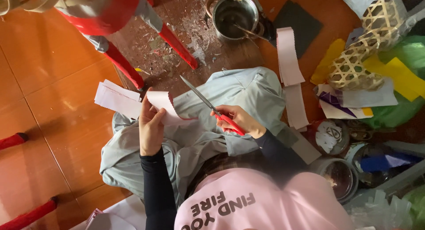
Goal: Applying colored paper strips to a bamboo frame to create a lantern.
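Observation:
My left hand holds a pale pink paper piece with zigzag edges, lifted above my lap. My right hand grips red-handled scissors whose blades are apart and point up and left, just right of the pink paper. Both hands hover over grey-green trousers. I wear black sleeves and a pink shirt.
Pink paper strips lie on the orange floor to the right, more pink sheets to the left. A metal pot, a dark mat, a woven basket, yellow paper, jars and red stool legs surround me.

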